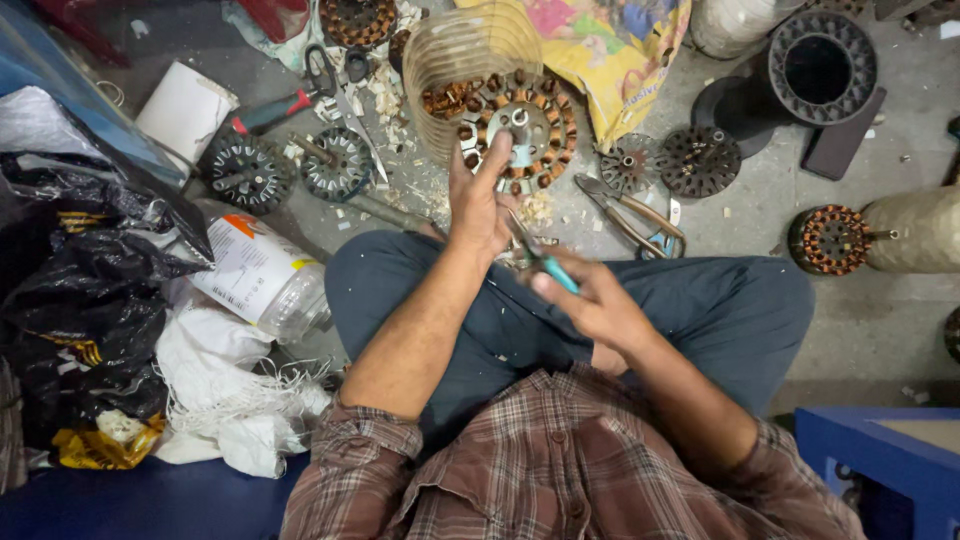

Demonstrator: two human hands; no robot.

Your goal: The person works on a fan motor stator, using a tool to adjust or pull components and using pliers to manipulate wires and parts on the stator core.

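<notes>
My left hand [478, 205] closes around the near edge of one copper-wound stator [518, 128], holding it up over my knees in front of a ribbed clear plastic tub [462, 52], while my right hand [590, 300] is clenched on a teal-handled tool [540, 258] whose tip points toward that stator. On the floor I count two dark bare cores [245, 172] to my left, two more small cores [700, 160] to my right, one pair of pliers [630, 215] just beyond my knee, and one pair of scissors [335, 75]. One further wound stator [828, 240] lies far right.
</notes>
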